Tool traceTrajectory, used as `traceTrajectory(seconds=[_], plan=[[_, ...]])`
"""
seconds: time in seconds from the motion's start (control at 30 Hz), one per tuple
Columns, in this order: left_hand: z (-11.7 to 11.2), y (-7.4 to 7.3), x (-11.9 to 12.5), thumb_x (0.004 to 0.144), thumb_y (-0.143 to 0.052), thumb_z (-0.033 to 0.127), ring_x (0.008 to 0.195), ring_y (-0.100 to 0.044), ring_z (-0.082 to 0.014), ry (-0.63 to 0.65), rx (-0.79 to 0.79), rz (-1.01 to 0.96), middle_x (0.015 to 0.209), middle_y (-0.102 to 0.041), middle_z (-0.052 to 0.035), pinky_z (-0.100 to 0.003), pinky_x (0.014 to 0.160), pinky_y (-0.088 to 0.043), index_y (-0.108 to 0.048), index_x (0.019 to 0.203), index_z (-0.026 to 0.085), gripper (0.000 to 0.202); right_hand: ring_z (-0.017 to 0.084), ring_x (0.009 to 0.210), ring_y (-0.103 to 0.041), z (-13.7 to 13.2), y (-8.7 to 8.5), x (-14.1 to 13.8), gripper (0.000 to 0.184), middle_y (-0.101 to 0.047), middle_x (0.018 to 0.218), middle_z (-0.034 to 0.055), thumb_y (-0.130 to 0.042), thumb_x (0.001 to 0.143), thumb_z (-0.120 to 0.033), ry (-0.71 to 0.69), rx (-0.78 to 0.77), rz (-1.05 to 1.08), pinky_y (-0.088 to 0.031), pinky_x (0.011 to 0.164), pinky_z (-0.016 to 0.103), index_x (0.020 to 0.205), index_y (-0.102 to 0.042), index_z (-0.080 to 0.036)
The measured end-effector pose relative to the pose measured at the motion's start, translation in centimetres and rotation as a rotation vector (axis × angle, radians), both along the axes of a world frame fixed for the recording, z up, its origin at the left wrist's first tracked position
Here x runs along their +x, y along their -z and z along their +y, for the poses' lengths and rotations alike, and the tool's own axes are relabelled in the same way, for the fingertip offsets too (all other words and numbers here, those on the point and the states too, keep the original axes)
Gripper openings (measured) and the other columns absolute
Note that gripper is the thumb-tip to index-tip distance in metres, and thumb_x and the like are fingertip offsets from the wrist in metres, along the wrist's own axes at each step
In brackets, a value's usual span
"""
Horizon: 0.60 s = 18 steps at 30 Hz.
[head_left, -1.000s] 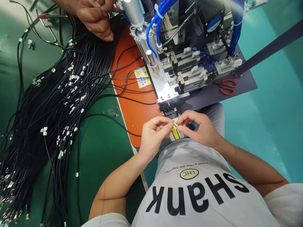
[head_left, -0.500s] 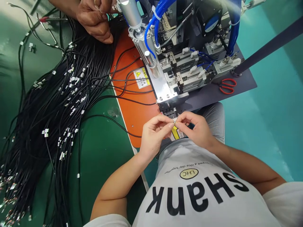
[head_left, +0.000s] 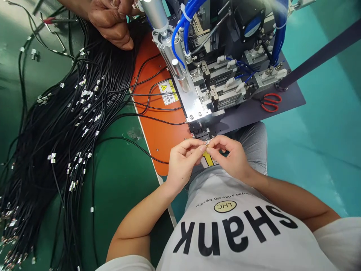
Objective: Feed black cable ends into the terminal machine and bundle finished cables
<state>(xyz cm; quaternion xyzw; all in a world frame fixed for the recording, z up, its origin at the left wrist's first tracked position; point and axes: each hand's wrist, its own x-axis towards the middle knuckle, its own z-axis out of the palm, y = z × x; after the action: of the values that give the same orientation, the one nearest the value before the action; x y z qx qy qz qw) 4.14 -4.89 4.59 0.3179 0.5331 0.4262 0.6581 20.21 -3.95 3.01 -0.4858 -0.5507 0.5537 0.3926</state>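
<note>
A black cable runs across the green table and the orange plate into my left hand. That hand is closed, thumb and forefinger pinching near the cable's end. My right hand is closed too, its fingertips meeting the left ones at a small pale tip, which looks like the cable's fine wires; the fingers mostly hide it. Both hands are just in front of the machine's small black fixture. Below the fingertips shows a label with a yellow arrow.
A machine with metal cylinders and blue air hoses stands ahead. Red-handled scissors lie on its dark base. A big bundle of black cables with silvery ends covers the left table. Another person's hand is at the upper left.
My right hand has shifted slightly left, and its fingertips have moved a little against the left ones at the wire tip. The other person's hand has moved slightly up and left.
</note>
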Motion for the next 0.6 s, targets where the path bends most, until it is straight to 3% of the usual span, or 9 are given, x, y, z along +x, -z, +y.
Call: traceTrajectory(seconds=[0.33,0.6], plan=[[-0.05,0.12,0.30,0.077,-0.078,0.024,0.053,-0.043,-0.0048,-0.065,0.013,-0.057,0.073,-0.058,0.0018,-0.020,0.047,-0.035,-0.069,0.083,0.017,0.013,0.011,0.067,-0.054,-0.10,0.25,-0.22,0.010,-0.059,0.075,-0.0023,-0.063,0.089,-0.019,-0.010,0.022,0.025,-0.041,0.064,0.028,0.079,-0.060,-0.020],[-0.01,0.41,0.28,0.081,-0.076,0.029,0.051,-0.038,-0.0047,-0.068,-0.052,-0.022,0.057,-0.047,0.0054,-0.019,0.048,-0.033,-0.067,0.083,0.016,0.016,0.012,0.069,-0.057,0.08,0.56,-0.29,0.010,-0.062,0.077,-0.0016,-0.063,0.089,-0.020,-0.020,-0.011,0.028,-0.043,0.065,0.028,0.080,-0.062,-0.019]])
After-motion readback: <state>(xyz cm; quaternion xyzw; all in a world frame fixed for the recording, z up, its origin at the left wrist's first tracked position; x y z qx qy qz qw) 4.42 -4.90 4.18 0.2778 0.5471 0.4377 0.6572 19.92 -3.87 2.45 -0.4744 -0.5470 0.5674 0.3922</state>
